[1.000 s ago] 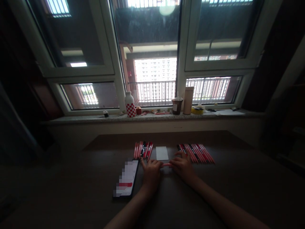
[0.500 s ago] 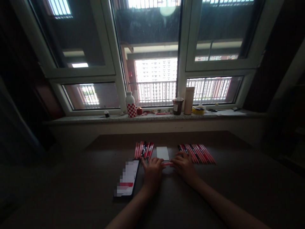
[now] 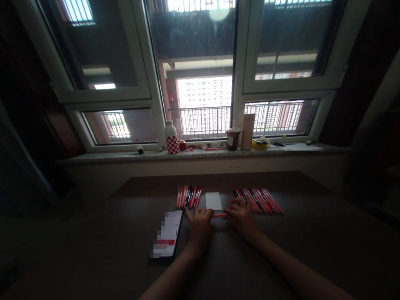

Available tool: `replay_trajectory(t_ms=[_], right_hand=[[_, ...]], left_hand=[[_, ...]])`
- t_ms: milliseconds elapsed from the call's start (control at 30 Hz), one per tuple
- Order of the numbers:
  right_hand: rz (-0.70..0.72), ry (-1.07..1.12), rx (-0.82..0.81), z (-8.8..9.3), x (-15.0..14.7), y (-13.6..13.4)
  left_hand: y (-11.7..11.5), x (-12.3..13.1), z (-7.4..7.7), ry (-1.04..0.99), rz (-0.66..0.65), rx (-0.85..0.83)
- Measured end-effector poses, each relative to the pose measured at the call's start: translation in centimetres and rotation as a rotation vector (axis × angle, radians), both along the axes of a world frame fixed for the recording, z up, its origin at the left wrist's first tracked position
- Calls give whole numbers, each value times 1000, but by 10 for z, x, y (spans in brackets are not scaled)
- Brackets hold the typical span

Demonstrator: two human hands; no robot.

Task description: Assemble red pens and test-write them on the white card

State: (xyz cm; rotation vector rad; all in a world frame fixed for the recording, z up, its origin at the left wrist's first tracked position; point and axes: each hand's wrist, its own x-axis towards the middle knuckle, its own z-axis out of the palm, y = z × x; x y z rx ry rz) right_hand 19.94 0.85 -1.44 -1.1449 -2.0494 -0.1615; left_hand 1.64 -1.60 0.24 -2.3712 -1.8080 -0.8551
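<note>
A slim pink pencil [image 3: 219,215] lies crosswise between my two hands, low over the dark table. My left hand [image 3: 201,227] closes its fingers on the left end, with the thumb side partly hidden. At the other end, the fingers of my right hand [image 3: 240,217] are closed on the pencil too. Just beyond it, a small white sheet of paper [image 3: 213,200] rests flat. Left of the paper is a row of pink, red and black pens and pencils [image 3: 188,196]. A larger similar row [image 3: 262,201] lies to the right, partly behind my right hand.
A phone [image 3: 167,233] with a lit, partly blurred screen lies beside my left wrist. Along the windowsill [image 3: 200,155] stand a red-checked white bottle [image 3: 171,137], a dark drink cup [image 3: 233,138], a tan flask [image 3: 247,131] and a yellow tape roll [image 3: 259,144].
My left hand's fingers have shifted very slightly at the pencil's left end. My right hand, the pencil and the two rows look the same.
</note>
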Motion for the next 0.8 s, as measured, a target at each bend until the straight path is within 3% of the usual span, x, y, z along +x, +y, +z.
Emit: replay_trajectory(t_ms=[800], right_hand=[[36, 4, -18, 2, -1, 0]], left_hand=[[1, -1, 1, -62, 3, -28]])
